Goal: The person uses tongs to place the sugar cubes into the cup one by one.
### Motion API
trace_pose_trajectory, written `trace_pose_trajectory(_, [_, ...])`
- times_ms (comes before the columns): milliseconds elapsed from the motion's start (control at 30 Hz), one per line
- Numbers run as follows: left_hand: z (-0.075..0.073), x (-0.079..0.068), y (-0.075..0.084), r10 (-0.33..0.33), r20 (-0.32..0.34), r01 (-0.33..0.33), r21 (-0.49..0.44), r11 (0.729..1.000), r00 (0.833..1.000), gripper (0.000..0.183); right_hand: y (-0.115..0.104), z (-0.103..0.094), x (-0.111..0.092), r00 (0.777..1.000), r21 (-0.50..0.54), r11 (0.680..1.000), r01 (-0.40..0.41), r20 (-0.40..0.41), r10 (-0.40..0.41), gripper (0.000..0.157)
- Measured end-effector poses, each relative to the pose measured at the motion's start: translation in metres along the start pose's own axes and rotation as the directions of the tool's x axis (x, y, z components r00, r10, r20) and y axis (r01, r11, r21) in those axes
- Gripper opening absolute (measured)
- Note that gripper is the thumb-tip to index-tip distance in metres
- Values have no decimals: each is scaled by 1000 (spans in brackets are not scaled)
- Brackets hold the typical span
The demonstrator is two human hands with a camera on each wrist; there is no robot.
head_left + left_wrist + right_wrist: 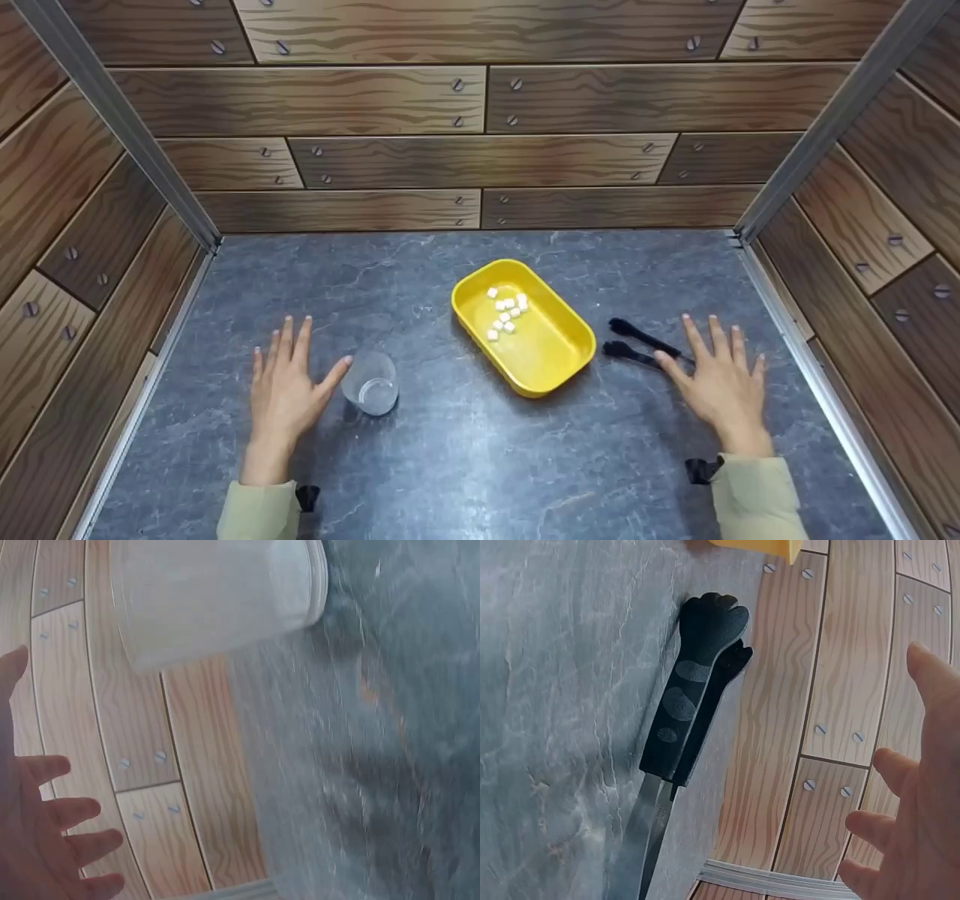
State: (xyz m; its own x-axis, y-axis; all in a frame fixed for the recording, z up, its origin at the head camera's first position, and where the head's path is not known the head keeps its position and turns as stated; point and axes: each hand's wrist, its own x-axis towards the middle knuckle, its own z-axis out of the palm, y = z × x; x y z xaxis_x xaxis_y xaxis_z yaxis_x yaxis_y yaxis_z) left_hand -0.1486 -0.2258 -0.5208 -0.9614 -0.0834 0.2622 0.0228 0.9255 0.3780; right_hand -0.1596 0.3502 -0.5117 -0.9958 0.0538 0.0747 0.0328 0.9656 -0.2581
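My left hand (286, 397) is spread with straight fingers just left of a clear plastic cup (371, 384). In the left wrist view the cup (217, 600) stands apart from the fingers. On the right, my right hand (724, 390) is also spread, above a pair of tongs (637, 341) that it partly hides. The right wrist view shows the tongs' black paw-shaped tips (705, 630) and metal arms, with the hand (922, 795) not touching them. Between the hands sits a yellow tray (555, 356) with several small white cubes (510, 304) in its far left part.
Wood-patterned panels (480, 161) close off the back and both sides. Metal strips (810, 390) run along the side edges of the grey marbled table (480, 465). A black strap piece (703, 471) shows at the right wrist.
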Motion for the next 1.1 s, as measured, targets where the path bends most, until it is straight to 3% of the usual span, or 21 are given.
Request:
trace_pose_trajectory(267, [11, -13, 15, 4, -59, -12, -137, 990, 998, 103, -7, 4, -10, 1000, 55, 998, -8, 11, 7, 84])
trace_pose_trajectory(433, [21, -21, 22, 15, -9, -16, -182, 983, 1000, 114, -12, 7, -14, 1000, 76, 997, -1, 22, 0, 84])
trace_pose_trajectory(633, [32, -24, 28, -17, 65, 31, -222, 975, 998, 119, -16, 9, -15, 997, 105, 994, 26, 66, -33, 86])
trace_pose_trajectory(833, [43, -23, 30, -68, 115, 103, -337, 936, 991, 113, -13, 14, -16, 996, 120, 992, 27, 85, -37, 88])
trace_pose_trajectory(1100, [55, -23, 30, -100, 62, 117, -442, 890, 993, 98, -6, 21, -15, 996, 166, 986, 27, 75, -40, 89])
